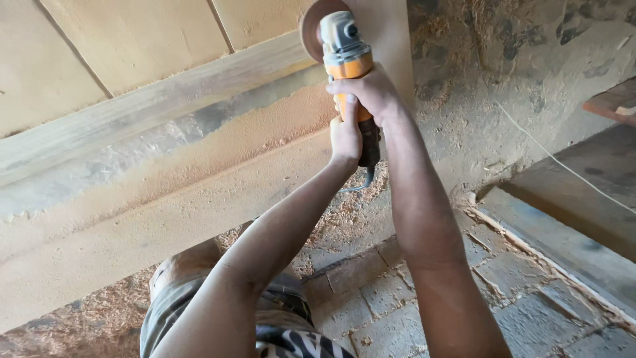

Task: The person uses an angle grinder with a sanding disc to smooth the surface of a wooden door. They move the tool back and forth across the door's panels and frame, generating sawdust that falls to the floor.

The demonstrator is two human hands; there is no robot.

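Both hands are clamped on an orange angle grinder (346, 50), held at arm's length ahead of the person. Right hand (368, 91) wraps the upper body of the tool just below the grey gear head, fingers closed round it; left hand (346, 138) grips the dark rear handle lower down, closed as well. The round sanding disc (311, 26) at the top meets the face of a pale wooden board (387, 36) that stands upright above a long wooden beam (132, 119).

To sand well in this position, I judge the disc should lie nearly flat to the wood with light, even pressure, wrists firm, and the tool kept moving so no hollow is cut. The cord (358, 182) hanging below the handle is best kept clear of the disc.

Fine tan sawdust (218, 156) coats the beam and the broad plank beneath it in a soft, matt layer, while coarser curled shavings (344, 219) lie heaped on the floor. The boards look smooth and pale, with straight edges. Behind stands a rough, mottled stone wall (503, 79), dusted too. The floor is of grey paving blocks (397, 298) with gritty joints. A thin white string (563, 166) crosses a dark slab at the right.
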